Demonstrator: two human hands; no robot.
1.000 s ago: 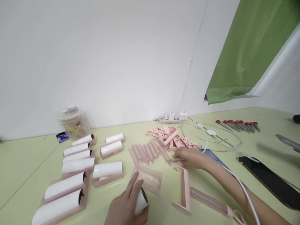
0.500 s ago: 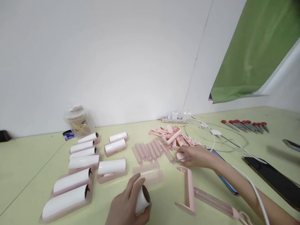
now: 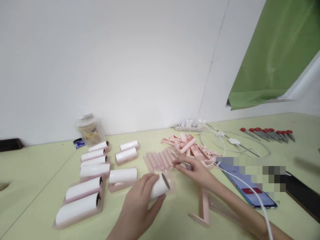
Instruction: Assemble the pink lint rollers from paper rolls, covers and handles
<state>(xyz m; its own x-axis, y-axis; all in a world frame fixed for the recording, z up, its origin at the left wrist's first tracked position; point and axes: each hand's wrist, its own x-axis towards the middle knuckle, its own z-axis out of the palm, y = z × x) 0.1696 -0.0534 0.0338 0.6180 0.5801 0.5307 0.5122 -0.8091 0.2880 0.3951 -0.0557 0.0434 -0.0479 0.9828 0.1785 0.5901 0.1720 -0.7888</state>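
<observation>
My left hand (image 3: 140, 198) is wrapped round a white lint roller refill (image 3: 160, 187), its hollow end facing right. My right hand (image 3: 191, 170) is closed on the near end of a clear pink handle (image 3: 184, 161), beside a row of similar handles (image 3: 158, 160). Just beyond it lies a pile of pink plastic roller frames (image 3: 187, 145). Below my right forearm a pink roller frame (image 3: 204, 206) lies on the table, partly hidden, with a clear handle (image 3: 225, 210) attached. Behind the held refill shows a bit of a translucent cover (image 3: 172, 186).
White refills in translucent pink covers (image 3: 82, 189) stand in two groups at left. A power strip (image 3: 190, 128) with white cables lies by the wall. Right of my arm are a lit phone (image 3: 240, 180) and a dark phone (image 3: 302, 196). Red-topped grey tools (image 3: 268, 133) lie at far right.
My right hand has moved left from the pink frame parts to the end of the clear handle. My left hand has raised the refill slightly and moved it right. The view has shifted.
</observation>
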